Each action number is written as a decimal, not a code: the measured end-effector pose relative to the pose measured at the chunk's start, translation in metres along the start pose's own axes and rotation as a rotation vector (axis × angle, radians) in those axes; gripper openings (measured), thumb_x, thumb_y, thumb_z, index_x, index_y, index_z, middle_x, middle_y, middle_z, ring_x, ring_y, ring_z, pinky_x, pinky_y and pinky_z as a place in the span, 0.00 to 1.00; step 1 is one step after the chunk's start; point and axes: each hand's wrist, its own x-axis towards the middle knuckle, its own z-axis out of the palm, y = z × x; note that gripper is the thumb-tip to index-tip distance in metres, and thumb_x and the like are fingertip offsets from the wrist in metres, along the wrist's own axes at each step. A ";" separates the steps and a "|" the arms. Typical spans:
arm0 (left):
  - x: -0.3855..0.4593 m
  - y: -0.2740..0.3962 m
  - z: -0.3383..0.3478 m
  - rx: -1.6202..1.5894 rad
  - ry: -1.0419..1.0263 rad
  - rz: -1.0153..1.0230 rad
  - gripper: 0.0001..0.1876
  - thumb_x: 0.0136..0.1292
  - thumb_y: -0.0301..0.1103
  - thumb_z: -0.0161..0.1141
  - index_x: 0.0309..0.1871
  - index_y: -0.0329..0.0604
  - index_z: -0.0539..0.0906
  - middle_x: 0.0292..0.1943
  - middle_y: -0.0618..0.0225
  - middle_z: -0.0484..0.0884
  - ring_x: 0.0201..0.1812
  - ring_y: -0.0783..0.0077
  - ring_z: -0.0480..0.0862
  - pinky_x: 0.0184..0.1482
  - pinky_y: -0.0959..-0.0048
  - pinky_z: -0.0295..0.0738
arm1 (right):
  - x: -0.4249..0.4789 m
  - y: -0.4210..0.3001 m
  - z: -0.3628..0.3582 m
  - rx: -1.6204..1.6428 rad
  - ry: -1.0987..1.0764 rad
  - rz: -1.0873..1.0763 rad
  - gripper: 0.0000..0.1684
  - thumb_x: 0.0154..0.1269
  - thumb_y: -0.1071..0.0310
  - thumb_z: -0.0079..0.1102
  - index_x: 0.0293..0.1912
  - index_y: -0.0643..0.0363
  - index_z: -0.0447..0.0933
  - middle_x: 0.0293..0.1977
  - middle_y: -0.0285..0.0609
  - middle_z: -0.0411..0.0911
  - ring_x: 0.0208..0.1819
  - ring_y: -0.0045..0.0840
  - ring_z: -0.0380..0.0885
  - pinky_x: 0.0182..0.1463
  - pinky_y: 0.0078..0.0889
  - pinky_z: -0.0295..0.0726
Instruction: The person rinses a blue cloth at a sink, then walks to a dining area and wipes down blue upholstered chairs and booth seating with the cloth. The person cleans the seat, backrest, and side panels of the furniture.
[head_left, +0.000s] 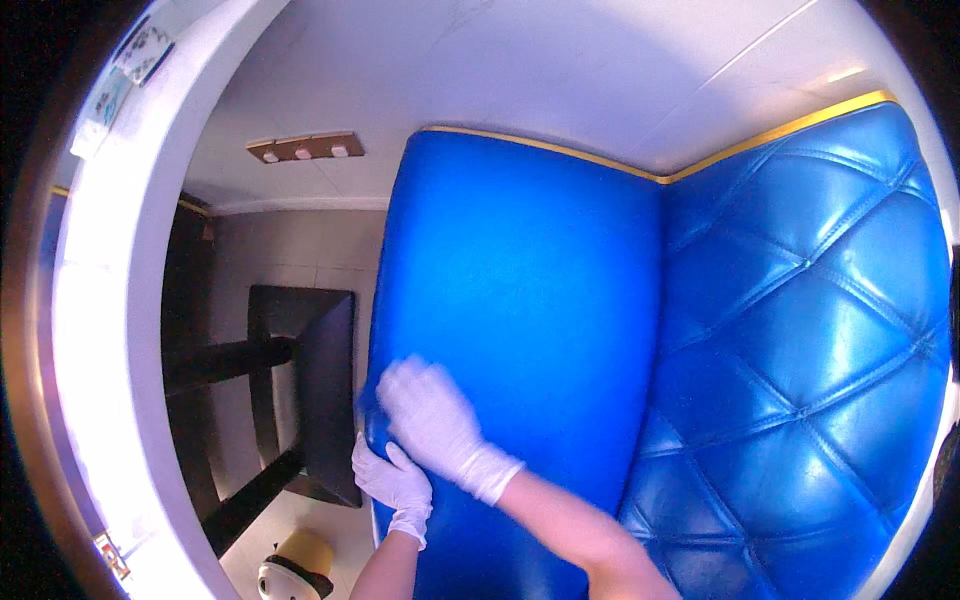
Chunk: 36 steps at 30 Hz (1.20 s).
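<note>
A blue upholstered bench seat (525, 277) lies before me, joined on the right to a quilted blue backrest (795, 322). My right hand (435, 420), in a white glove, is over the seat near its left edge, blurred, with its fingers curled; whether it holds anything cannot be told. Just below it, my left hand (394, 476), also gloved in white, rests at the seat's left edge with its thumb apart from its fingers. What the left fingers touch on the edge's far side is hidden.
A white tabletop (127, 300) curves along the left. Beneath it stand dark table legs with a black base (326, 397). A yellow and white bin or bucket (300, 559) is on the floor. A brown socket strip (306, 148) is on the pale wall, and yellow trim (780, 135) edges the backrest.
</note>
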 end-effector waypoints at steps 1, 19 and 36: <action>-0.003 0.000 0.003 0.044 -0.068 -0.019 0.27 0.69 0.46 0.48 0.65 0.37 0.68 0.59 0.49 0.73 0.59 0.48 0.72 0.63 0.53 0.62 | -0.024 -0.017 0.035 0.018 0.042 -0.151 0.24 0.58 0.63 0.55 0.55 0.60 0.76 0.58 0.49 0.74 0.64 0.41 0.69 0.67 0.45 0.67; 0.000 0.001 -0.008 -0.072 0.066 0.000 0.29 0.73 0.51 0.41 0.66 0.38 0.67 0.60 0.50 0.72 0.60 0.48 0.71 0.64 0.54 0.61 | 0.092 0.053 -0.026 -0.292 -0.063 -0.064 0.05 0.57 0.67 0.56 0.34 0.52 0.79 0.30 0.43 0.78 0.30 0.32 0.79 0.28 0.40 0.77; -0.004 0.004 -0.007 -0.108 0.093 0.045 0.29 0.72 0.51 0.42 0.66 0.38 0.67 0.60 0.49 0.73 0.60 0.48 0.71 0.64 0.54 0.61 | 0.117 0.150 -0.067 -0.350 0.462 0.228 0.07 0.58 0.69 0.55 0.38 0.50 0.78 0.36 0.43 0.77 0.35 0.39 0.77 0.31 0.45 0.73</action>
